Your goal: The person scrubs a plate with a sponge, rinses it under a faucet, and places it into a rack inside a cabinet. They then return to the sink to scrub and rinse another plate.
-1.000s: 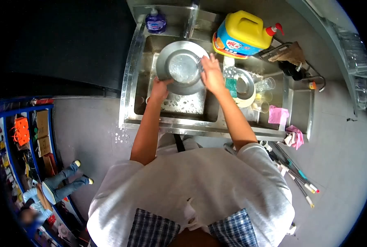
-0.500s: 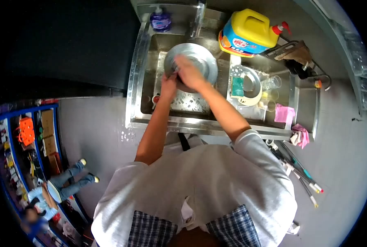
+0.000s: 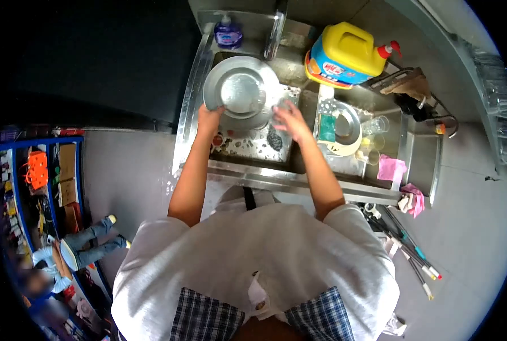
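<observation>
In the left basin of the steel sink, my left hand [image 3: 210,120] grips the near left rim of a round metal basin [image 3: 240,94]. Another metal rim shows just under it. My right hand [image 3: 290,120] is beside the basin's right side, fingers spread, with nothing in it. A dark scouring pad [image 3: 274,141] lies on the wet sink floor between my hands and the front edge. Near my left wrist is a small red object [image 3: 217,140]. The faucet [image 3: 274,35] stands behind the basin.
A purple soap bottle [image 3: 228,34] and a yellow detergent jug [image 3: 347,55] stand behind. The right basin holds a green sponge [image 3: 327,128], a bowl [image 3: 347,129] and glasses [image 3: 375,125]. Pink cloths [image 3: 391,169] hang in front. A person [image 3: 83,247] is at the shelves, lower left.
My hands have moved apart. The metal basin has shifted left, held now by my left hand, and my right hand has opened off it. The dark scouring pad now shows on the sink floor.
</observation>
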Demonstrator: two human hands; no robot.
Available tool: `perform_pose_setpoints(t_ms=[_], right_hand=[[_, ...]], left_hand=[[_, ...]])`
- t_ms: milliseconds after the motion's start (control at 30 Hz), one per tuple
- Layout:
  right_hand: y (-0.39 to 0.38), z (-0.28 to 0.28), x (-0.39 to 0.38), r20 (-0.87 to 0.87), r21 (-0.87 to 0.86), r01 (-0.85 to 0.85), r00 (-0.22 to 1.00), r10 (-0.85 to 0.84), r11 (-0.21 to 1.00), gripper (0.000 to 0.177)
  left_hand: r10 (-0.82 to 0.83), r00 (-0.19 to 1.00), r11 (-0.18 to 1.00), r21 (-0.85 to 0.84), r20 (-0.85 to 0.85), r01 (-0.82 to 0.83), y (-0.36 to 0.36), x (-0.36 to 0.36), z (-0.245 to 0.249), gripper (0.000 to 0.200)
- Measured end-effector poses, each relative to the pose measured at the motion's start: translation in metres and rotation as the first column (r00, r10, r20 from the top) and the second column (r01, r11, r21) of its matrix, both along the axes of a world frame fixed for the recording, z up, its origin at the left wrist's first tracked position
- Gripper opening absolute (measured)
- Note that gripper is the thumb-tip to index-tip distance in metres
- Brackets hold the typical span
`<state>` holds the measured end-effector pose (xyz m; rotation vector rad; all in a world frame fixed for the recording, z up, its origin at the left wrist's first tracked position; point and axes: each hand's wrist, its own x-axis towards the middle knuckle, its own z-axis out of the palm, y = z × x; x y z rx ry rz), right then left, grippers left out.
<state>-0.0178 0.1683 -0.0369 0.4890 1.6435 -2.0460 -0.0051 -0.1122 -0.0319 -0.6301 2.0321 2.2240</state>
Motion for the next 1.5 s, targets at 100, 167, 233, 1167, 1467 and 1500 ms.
perform_pose_setpoints(t_ms=[100,167,233,1167,1467,1500], right_hand=[[-0.007,0.022,-0.022,0.058,-0.304,0.015,0.998,0.002,0.952,0.052],[-0.005,0.012,-0.025,-0.007,-0.259,-0.014,1.000,0.013,0.966,0.035],[-0.006,0.017,-0.024,-0.044,-0.203,-0.027,0.999,0.018,0.979,0.025],[-0.100,-0.028,-0.061,-0.378,0.926,0.190,0.480,0.792,0.326,0.060],[-0.056,-0.021,-0.040,-0.012,0.998,-0.046,0.498,0.867,0.040,0.060],[-0.066,-0.001,-0.041,0.022,0.996,-0.089,0.537,0.844,0.030,0.061]], left_hand=[[-0.070,0.991,0.995,0.082,0.114,0.061,0.022,-0.001,0.018,0.032],[-0.011,0.998,0.942,-0.336,-0.061,-0.010,0.029,-0.007,0.004,0.035],[0.065,0.973,0.823,-0.540,-0.220,-0.177,0.045,-0.012,-0.004,0.046],[0.323,0.923,0.937,0.207,-0.211,-0.281,0.068,-0.028,-0.053,0.018],[0.274,0.948,0.932,0.197,0.164,-0.304,0.076,0.008,-0.031,0.042],[0.253,0.962,0.942,0.201,0.102,-0.269,0.082,0.011,-0.042,0.043]])
